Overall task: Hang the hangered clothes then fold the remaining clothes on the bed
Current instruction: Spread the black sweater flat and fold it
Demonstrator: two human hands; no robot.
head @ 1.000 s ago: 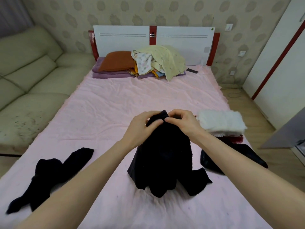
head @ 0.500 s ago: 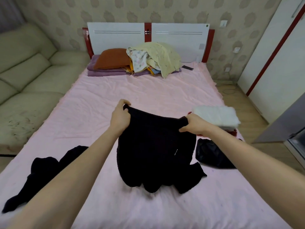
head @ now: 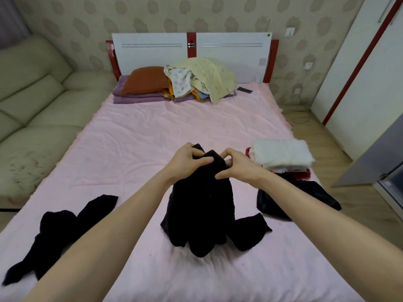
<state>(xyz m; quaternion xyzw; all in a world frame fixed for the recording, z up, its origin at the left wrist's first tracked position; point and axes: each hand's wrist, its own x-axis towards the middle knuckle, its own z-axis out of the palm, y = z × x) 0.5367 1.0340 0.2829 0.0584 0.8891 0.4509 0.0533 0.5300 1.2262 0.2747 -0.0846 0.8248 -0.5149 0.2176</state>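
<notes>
Both forearms are bare to the hands, no sleeves, rings or watch.

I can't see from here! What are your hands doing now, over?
Both hands, left and right, pinching black garment top, close together. Hem drags on bed. Nothing in the way.

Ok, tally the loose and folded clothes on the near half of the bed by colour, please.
Black: 3 – held garment, left one, right one
White: 1 – folded white stack
Red: 1 – red piece underneath it
Total: 5
</notes>
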